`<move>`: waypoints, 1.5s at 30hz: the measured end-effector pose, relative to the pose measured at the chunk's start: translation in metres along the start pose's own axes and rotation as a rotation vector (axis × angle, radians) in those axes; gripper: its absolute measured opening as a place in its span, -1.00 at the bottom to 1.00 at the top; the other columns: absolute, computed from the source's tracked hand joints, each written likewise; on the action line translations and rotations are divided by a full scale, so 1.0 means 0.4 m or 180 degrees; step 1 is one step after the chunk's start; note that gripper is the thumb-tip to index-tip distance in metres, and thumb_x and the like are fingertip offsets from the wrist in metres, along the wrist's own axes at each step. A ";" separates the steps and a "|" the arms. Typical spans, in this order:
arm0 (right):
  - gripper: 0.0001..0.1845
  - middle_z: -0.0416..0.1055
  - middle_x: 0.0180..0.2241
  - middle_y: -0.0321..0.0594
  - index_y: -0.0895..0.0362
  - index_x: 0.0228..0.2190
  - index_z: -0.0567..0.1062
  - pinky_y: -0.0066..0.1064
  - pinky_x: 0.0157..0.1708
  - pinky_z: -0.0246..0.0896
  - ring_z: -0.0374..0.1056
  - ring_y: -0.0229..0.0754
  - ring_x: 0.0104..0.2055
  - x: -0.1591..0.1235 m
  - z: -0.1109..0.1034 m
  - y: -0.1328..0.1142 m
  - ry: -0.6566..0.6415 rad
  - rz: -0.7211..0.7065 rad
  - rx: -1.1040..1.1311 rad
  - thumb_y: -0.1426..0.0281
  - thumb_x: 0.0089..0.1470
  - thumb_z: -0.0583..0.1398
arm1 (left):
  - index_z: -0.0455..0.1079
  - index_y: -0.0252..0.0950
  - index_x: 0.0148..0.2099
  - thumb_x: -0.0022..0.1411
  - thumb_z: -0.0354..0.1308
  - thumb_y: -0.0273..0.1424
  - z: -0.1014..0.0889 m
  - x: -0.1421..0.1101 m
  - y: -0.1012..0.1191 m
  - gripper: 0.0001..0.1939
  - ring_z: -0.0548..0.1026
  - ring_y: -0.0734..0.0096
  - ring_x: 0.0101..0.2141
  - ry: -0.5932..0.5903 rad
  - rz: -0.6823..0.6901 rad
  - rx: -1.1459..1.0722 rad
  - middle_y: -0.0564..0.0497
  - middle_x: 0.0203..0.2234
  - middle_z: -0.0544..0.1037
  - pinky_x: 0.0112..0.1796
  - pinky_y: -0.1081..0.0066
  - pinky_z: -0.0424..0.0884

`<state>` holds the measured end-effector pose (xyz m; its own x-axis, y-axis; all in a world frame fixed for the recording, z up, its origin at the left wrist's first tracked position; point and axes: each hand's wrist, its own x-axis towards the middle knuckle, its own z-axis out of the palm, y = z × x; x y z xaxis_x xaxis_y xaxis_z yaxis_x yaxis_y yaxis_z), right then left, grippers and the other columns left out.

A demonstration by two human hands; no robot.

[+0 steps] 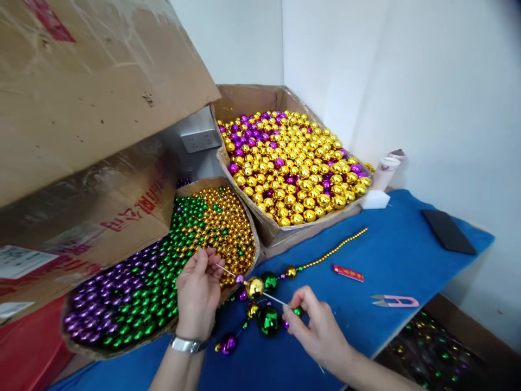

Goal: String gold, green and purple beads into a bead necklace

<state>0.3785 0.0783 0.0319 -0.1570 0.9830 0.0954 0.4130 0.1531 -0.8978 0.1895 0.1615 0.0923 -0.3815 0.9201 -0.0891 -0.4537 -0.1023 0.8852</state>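
Note:
My left hand (199,290), with a silver bracelet at the wrist, is closed on one end of a thin white string. The string runs through a small purple bead (239,278) and a large gold bead (254,287). At its other side my right hand (315,326) pinches the string between thumb and fingers. Beneath the string lie large dark green beads (269,320), a smaller gold bead (252,310) and a purple bead (228,343). A strand of small gold beads (336,248) stretches from this cluster toward the back right.
Small purple, green and gold beads fill a low box (253,231) at left. Behind stands a box (271,225) of larger gold and purple beads. On the blue cloth (391,244) lie pink thread snips (394,301), a red packet (348,272) and a black phone (448,232). Cardboard (93,87) overhangs the left.

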 end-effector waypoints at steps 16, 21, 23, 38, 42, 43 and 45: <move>-0.70 0.43 -0.10 -0.19 0.01 -0.04 0.37 -0.31 -0.08 0.17 0.33 -0.13 -0.08 0.084 -0.109 0.013 -0.0487 -0.0705 -0.0518 0.39 0.20 0.02 | 0.45 -0.29 -0.27 0.21 0.09 -0.28 0.089 -0.105 0.018 -0.80 0.47 0.46 -0.52 -0.0817 0.0953 0.1590 0.03 -0.52 0.53 -0.47 0.48 0.41; -0.77 0.50 -0.31 -0.22 0.04 -0.21 0.49 -0.39 -0.25 0.24 0.41 -0.16 -0.27 0.086 -0.072 0.012 -0.0630 -0.0738 -0.0425 0.32 0.21 0.04 | 0.46 -0.28 -0.26 0.23 0.06 -0.31 0.124 -0.121 0.034 -0.81 0.47 0.45 -0.55 -0.0914 0.1139 0.1535 0.03 -0.52 0.54 -0.50 0.47 0.41; -0.77 0.50 -0.32 -0.20 0.06 -0.24 0.50 -0.38 -0.25 0.25 0.41 -0.15 -0.27 0.082 -0.068 0.035 -0.0650 -0.0690 -0.0357 0.34 0.20 0.06 | 0.46 -0.28 -0.27 0.23 0.07 -0.31 0.127 -0.117 0.043 -0.81 0.47 0.44 -0.55 -0.0872 0.1166 0.1490 0.03 -0.52 0.54 -0.50 0.46 0.42; -0.60 0.38 -0.55 -0.32 0.16 -0.32 0.47 -0.49 -0.51 0.20 0.33 -0.32 -0.55 0.095 -0.075 0.021 -0.0945 0.0096 0.1197 0.11 0.19 0.03 | 0.44 -0.29 -0.25 0.23 0.07 -0.28 0.112 -0.109 -0.007 -0.79 0.46 0.45 -0.49 -0.0980 0.0595 0.1019 0.00 -0.48 0.53 -0.46 0.47 0.40; -0.59 0.43 -0.51 -0.29 0.17 -0.27 0.45 -0.47 -0.48 0.23 0.35 -0.31 -0.53 0.088 -0.064 0.030 -0.1079 0.0409 0.1695 0.06 0.13 0.10 | 0.43 -0.30 -0.26 0.23 0.07 -0.27 0.093 -0.102 -0.024 -0.79 0.47 0.44 -0.47 -0.0952 0.0459 0.0993 0.01 -0.50 0.52 -0.47 0.49 0.40; -0.59 0.44 -0.51 -0.29 0.17 -0.28 0.45 -0.49 -0.49 0.22 0.34 -0.33 -0.53 0.086 -0.061 0.030 -0.1055 0.0499 0.1818 0.06 0.11 0.12 | 0.43 -0.31 -0.26 0.22 0.08 -0.27 0.089 -0.100 -0.027 -0.79 0.47 0.44 -0.47 -0.0955 0.0398 0.0944 0.01 -0.50 0.52 -0.46 0.49 0.40; -0.60 0.46 -0.49 -0.29 0.16 -0.31 0.44 -0.54 -0.54 0.13 0.29 -0.38 -0.57 0.080 -0.056 0.029 -0.0956 0.0691 0.2046 0.06 0.08 0.15 | 0.43 -0.32 -0.26 0.21 0.09 -0.26 0.081 -0.097 -0.030 -0.78 0.48 0.43 -0.47 -0.0978 0.0269 0.0828 0.00 -0.51 0.52 -0.46 0.48 0.40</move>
<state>0.3983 0.1139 0.0342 -0.4085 0.9001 -0.1518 -0.1296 -0.2218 -0.9664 0.2359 0.1393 0.1000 -0.1324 0.9867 0.0944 -0.1974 -0.1196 0.9730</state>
